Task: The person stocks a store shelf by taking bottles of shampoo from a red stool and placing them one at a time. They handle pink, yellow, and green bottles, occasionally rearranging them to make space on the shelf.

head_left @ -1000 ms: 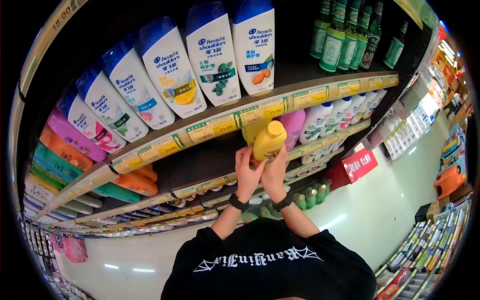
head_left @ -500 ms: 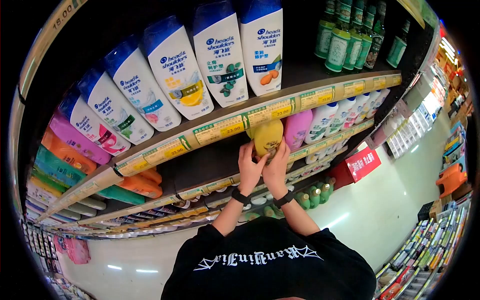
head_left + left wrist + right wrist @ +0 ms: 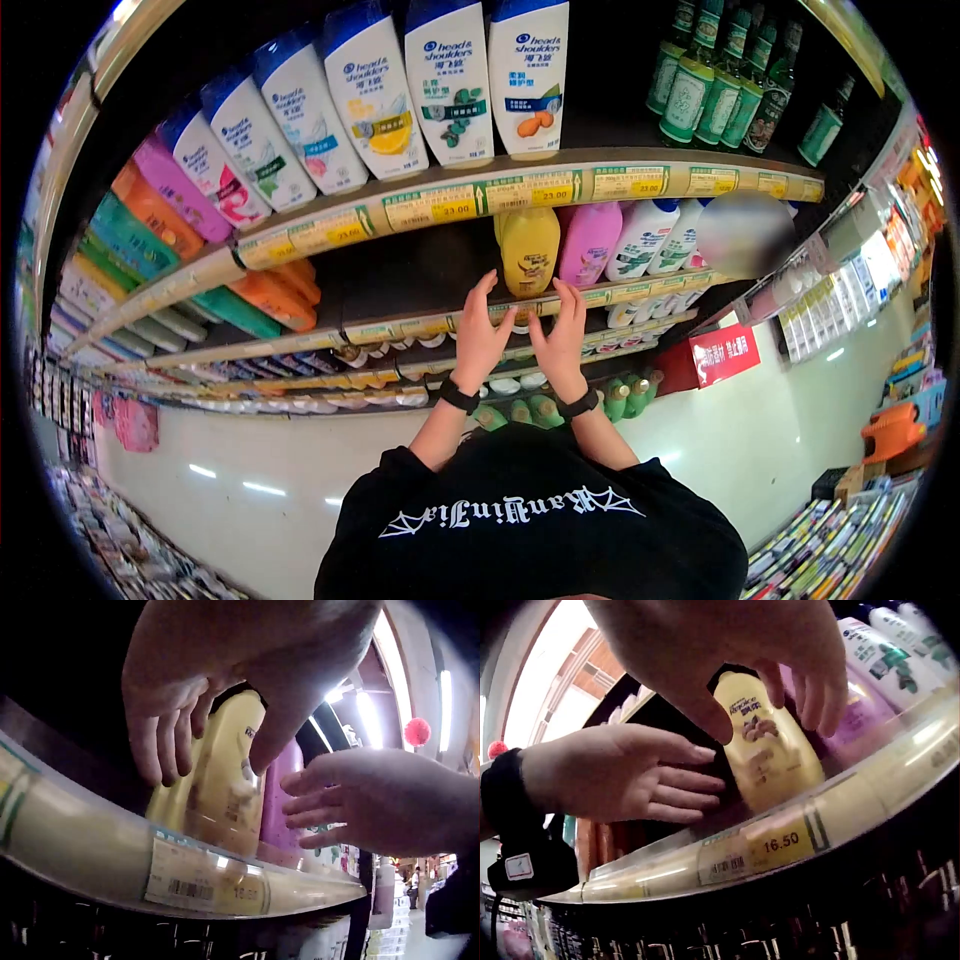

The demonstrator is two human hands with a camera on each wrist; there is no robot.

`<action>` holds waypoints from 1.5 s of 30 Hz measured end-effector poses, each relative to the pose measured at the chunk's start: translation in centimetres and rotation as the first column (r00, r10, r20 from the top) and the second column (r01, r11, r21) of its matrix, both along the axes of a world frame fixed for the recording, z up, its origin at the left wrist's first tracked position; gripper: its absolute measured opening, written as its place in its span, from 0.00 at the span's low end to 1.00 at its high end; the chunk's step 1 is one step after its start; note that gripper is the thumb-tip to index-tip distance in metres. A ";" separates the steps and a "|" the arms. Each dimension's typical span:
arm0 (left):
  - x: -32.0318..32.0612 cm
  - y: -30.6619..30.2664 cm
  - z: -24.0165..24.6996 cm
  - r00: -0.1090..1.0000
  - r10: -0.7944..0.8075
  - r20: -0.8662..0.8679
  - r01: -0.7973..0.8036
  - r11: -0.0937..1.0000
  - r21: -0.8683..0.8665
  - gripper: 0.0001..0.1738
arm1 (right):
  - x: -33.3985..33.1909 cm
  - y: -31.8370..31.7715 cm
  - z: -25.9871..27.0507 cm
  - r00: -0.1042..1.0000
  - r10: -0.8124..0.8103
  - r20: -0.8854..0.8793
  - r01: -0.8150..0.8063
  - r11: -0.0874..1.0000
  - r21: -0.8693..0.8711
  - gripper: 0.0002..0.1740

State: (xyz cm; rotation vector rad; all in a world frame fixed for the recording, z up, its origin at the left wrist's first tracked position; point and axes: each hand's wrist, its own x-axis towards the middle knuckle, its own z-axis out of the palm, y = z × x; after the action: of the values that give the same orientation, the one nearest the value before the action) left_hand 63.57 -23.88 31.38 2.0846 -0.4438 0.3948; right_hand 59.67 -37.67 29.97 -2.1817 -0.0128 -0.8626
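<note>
A yellow Rejoice shampoo bottle (image 3: 530,250) stands upright on the second shelf, label facing out in the right wrist view. Beside it is a pink bottle (image 3: 592,245); another yellow bottle (image 3: 166,810) shows partly behind it in the left wrist view. My left hand (image 3: 483,340) is at the shelf's front edge, just left of the yellow bottle, fingers extended and holding nothing. On the other side, my right hand (image 3: 562,345) has its fingers spread at the bottle's lower right. Both thumbs point inward below the bottle's base.
White shampoo bottles with blue caps (image 3: 450,100) line the shelf above, with green glass bottles (image 3: 690,95) to their right. A price rail (image 3: 400,328) runs along the shelf edge. Orange bottles (image 3: 280,300) lie further left. A red box (image 3: 725,355) stands at the lower right.
The yellow shampoo bottle, held in both hands and tilted earlier, now stands on the shelf beside the pink one. Both hands have let go and drawn back toward me.
</note>
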 end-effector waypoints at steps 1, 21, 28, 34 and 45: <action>-1.3 0.0 0.4 0.999 0.006 -0.038 -0.008 0.999 -0.049 0.33 | -0.6 -0.6 0.6 1.000 0.025 0.019 -0.025 0.999 0.028 0.28; -22.3 -3.0 -4.6 0.898 0.390 -0.202 -0.413 0.906 -0.087 0.23 | -12.7 -4.1 -3.4 0.726 0.605 -0.326 -0.558 0.796 0.235 0.10; -29.7 1.1 -4.5 0.766 0.582 -0.272 -0.619 0.783 -0.066 0.23 | -16.1 2.4 -3.7 0.547 0.792 -0.270 -0.754 0.607 0.252 0.10; -38.0 5.4 -3.8 0.627 0.742 -0.237 -0.771 0.634 -0.057 0.22 | -21.6 8.7 -3.2 0.399 0.881 -0.253 -0.879 0.446 0.168 0.09; -56.6 12.6 -2.9 0.372 0.911 -0.177 -0.928 0.366 -0.066 0.20 | -38.0 19.5 -2.6 0.097 0.961 -0.259 -0.972 0.148 0.185 0.09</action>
State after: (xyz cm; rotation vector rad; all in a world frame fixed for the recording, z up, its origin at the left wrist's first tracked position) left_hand 6.95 -11.24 28.45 1.9847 0.9309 0.9251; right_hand 21.68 -18.14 27.33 -1.6775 -1.2281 0.3375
